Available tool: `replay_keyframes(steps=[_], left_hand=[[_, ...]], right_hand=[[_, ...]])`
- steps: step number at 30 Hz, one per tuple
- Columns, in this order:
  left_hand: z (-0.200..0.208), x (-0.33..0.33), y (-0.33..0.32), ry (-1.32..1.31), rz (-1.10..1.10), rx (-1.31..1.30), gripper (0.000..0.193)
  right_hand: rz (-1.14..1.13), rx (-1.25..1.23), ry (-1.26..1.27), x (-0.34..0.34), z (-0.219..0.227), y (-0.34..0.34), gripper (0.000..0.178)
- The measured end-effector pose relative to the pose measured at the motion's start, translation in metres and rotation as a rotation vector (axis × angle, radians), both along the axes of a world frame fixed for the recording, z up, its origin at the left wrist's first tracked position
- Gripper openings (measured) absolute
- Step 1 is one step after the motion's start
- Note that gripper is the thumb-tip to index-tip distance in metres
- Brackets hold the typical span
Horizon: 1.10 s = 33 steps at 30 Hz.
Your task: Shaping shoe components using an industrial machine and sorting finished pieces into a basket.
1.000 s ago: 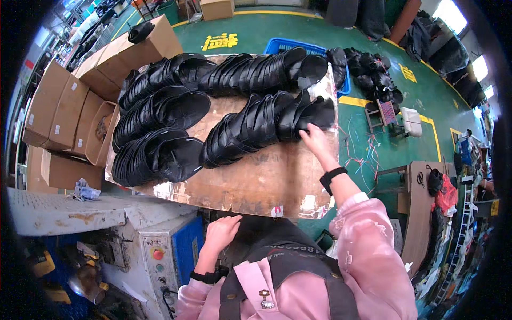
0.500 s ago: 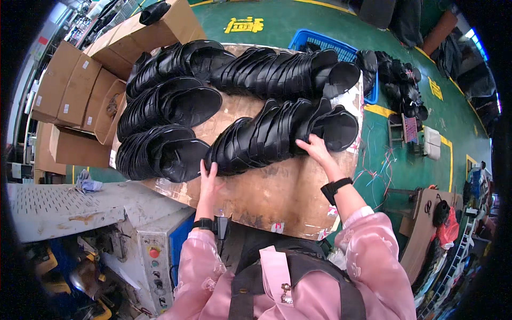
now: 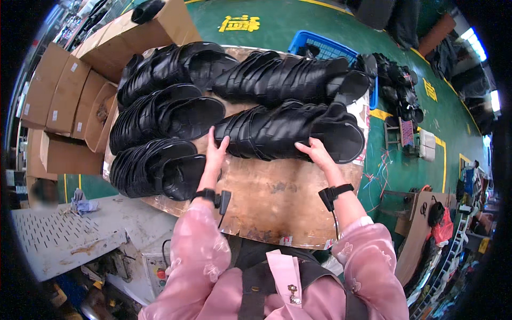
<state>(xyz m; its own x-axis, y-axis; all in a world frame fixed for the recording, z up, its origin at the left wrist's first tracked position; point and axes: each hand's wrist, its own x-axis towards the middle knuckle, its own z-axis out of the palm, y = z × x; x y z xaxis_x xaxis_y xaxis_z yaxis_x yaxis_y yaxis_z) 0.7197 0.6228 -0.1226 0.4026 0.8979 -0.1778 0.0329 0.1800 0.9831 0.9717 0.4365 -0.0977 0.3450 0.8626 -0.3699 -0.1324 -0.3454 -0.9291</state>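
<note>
We are finding left hand (image 3: 216,152) and right hand (image 3: 319,153) spread wide, touching the near-right row of nested black shoe pieces (image 3: 272,130) on the tabletop (image 3: 266,197); we are advising even pressure, preventing fanning.

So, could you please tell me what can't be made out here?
In the head view:
Front black stack: piece count, hidden by overlap.
Its underside, and any fingers of the left hand or right hand beneath: hidden by the stack.
Blue basket: near side, hidden by the rear black stack.
Control panel: lower part covered by the left sleeve.
Clutter at the far right: too small and distorted.
</note>
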Motion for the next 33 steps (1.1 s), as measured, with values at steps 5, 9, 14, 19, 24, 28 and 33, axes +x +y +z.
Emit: replay_keyframes(steps=[5,9,14,19,24,28,33], left_hand=[[-0.035,0.010,0.005,0.113,-0.076,0.023,0.065],[-0.039,0.007,-0.020,0.559,0.177,0.132,0.069],[-0.028,-0.040,-0.085,0.361,0.211,0.225,0.051],[-0.050,-0.135,-0.188,0.268,0.160,0.063,0.031],[-0.045,-0.271,-0.333,0.314,0.427,-0.316,0.024],[-0.043,-0.339,-0.429,0.246,0.685,-0.494,0.020],[-0.032,-0.382,-0.496,0.309,0.874,-0.518,0.019]], right_hand=[[-0.146,-0.133,0.037,0.009,0.006,-0.023,0.046],[-0.070,-0.055,-0.045,0.027,-0.036,-0.041,0.050],[-0.031,-0.107,-0.090,0.040,-0.058,-0.039,0.049],[0.148,0.036,-0.200,0.073,-0.065,-0.055,0.047],[0.240,0.335,-0.227,0.022,-0.028,-0.068,0.043],[0.394,0.248,-0.727,0.087,-0.077,-0.057,0.049],[0.202,0.241,-0.687,0.052,-0.093,-0.108,0.041]])
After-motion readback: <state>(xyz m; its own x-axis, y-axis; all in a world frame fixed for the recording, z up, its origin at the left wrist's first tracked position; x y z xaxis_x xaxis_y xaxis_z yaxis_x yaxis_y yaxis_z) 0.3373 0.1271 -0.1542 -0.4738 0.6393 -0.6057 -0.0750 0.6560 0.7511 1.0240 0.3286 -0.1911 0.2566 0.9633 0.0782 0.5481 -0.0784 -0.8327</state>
